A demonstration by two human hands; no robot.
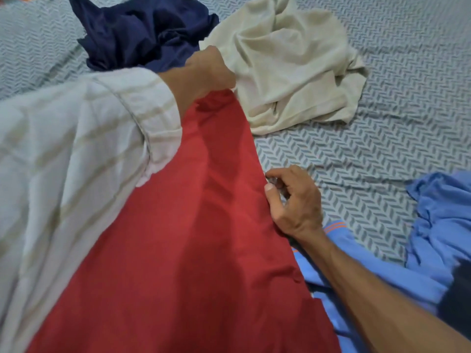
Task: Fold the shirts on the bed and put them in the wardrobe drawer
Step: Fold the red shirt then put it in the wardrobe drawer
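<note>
Holding the red shirt (178, 238) spread at 6 o'clock on the bed (382, 85): our left hand (209, 70) grips its top, right hand (293, 200) pinches the edge. Soft, floppy stuff, so grab corners.

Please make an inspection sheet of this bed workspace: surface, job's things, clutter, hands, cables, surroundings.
Surface: bed sheet with grey-blue herringbone print, wrinkled.
Job's things: red cloth shirt being spread out; crumpled navy shirt, crumpled beige shirt, light blue shirts, all unfolded.
Clutter: nothing seen.
Hands: left hand grips the red shirt's far end; right hand pinches its right edge.
Cables: nothing seen.
Surroundings: nothing seen beyond the bed.
</note>
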